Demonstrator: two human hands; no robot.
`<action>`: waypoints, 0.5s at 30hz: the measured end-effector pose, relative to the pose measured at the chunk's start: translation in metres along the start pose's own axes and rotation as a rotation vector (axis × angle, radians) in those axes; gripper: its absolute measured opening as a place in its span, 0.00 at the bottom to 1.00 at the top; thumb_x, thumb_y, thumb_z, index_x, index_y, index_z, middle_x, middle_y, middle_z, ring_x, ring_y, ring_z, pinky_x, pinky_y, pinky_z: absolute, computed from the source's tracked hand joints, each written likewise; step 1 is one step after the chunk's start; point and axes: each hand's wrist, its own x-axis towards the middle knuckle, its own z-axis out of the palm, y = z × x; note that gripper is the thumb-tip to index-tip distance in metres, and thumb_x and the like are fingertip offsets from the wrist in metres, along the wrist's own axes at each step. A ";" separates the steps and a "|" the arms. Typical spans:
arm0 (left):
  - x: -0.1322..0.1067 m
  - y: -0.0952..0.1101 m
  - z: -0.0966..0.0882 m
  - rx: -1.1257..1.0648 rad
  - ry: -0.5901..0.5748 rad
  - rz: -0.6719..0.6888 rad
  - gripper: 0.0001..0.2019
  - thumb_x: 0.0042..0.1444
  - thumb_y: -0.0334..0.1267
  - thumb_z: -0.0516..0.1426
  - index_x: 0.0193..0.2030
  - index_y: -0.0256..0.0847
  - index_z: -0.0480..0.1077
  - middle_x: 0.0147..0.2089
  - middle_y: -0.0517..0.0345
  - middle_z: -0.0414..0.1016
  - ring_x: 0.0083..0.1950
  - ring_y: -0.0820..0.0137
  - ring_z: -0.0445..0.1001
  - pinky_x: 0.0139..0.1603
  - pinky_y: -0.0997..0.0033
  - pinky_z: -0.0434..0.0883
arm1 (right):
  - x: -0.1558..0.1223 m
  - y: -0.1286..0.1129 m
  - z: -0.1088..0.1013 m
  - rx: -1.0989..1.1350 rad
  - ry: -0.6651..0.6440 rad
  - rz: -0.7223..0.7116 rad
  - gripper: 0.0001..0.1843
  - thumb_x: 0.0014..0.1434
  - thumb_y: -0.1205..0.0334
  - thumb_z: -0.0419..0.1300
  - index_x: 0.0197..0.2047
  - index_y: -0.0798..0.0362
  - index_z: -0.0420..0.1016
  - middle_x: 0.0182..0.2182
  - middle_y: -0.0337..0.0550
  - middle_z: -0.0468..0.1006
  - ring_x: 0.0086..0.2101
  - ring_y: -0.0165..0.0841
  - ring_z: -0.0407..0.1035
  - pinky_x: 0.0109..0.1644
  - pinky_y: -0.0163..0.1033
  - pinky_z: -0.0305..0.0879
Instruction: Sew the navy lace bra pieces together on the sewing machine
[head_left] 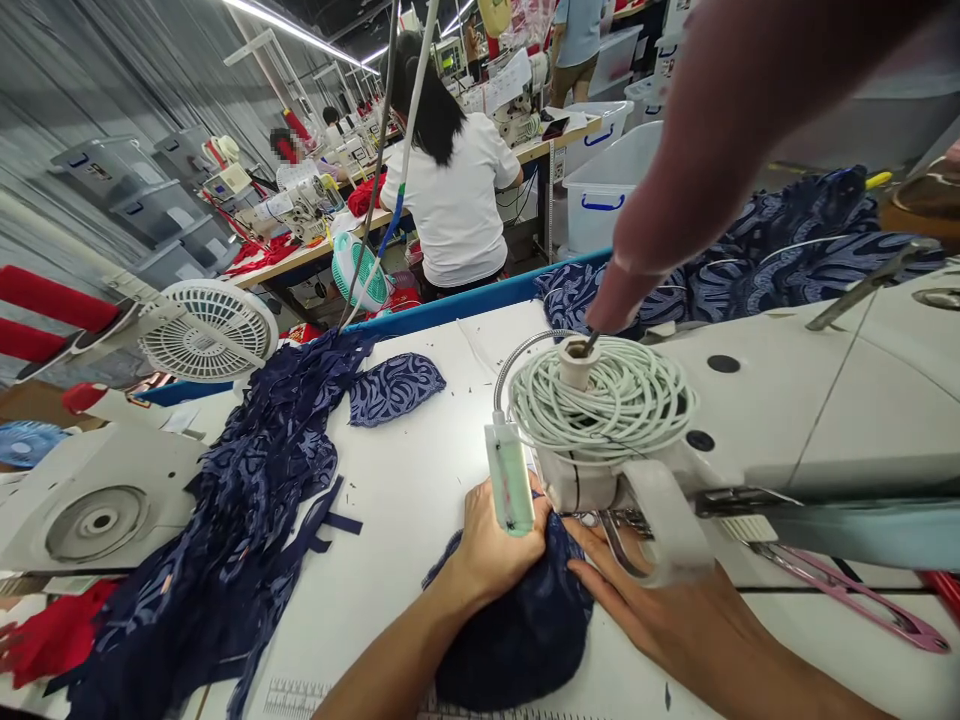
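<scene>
My left hand (pixel 491 550) is curled over a dark navy fabric piece (pixel 517 630) on the white table, fingers closed on its upper edge just under the head of the white sewing machine (pixel 787 400). My right hand (pixel 660 610) lies flat on the right side of the same piece, fingers stretched toward the needle area. A small green lamp (pixel 508 480) on a flexible neck hangs over my left hand. Another person's arm (pixel 720 120) reaches down from the top right, its fingertip at the coil of white cord (pixel 607 400) on top of the machine.
A long pile of navy patterned fabric (pixel 247 520) lies on the left, with a loose cut piece (pixel 394 385) beyond it. A white fan (pixel 206 330) stands far left. Pink snips (pixel 862 600) lie right. More navy fabric (pixel 787 250) is heaped behind the machine. A person in a white shirt (pixel 457 200) sits ahead.
</scene>
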 end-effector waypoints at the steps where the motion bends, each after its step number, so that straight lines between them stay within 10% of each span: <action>1: 0.000 0.001 -0.001 -0.002 0.000 0.002 0.05 0.58 0.33 0.58 0.38 0.46 0.75 0.37 0.59 0.82 0.41 0.65 0.79 0.49 0.68 0.76 | 0.000 0.000 0.000 -0.015 0.004 -0.016 0.21 0.59 0.74 0.56 0.50 0.43 0.80 0.48 0.45 0.83 0.39 0.45 0.77 0.48 0.56 0.68; 15: 0.004 0.004 -0.004 0.022 -0.022 0.040 0.08 0.59 0.29 0.56 0.32 0.42 0.74 0.31 0.59 0.77 0.35 0.69 0.74 0.45 0.71 0.74 | 0.001 0.004 -0.003 -0.023 0.005 -0.021 0.31 0.57 0.78 0.54 0.56 0.39 0.78 0.52 0.40 0.81 0.42 0.42 0.77 0.43 0.50 0.71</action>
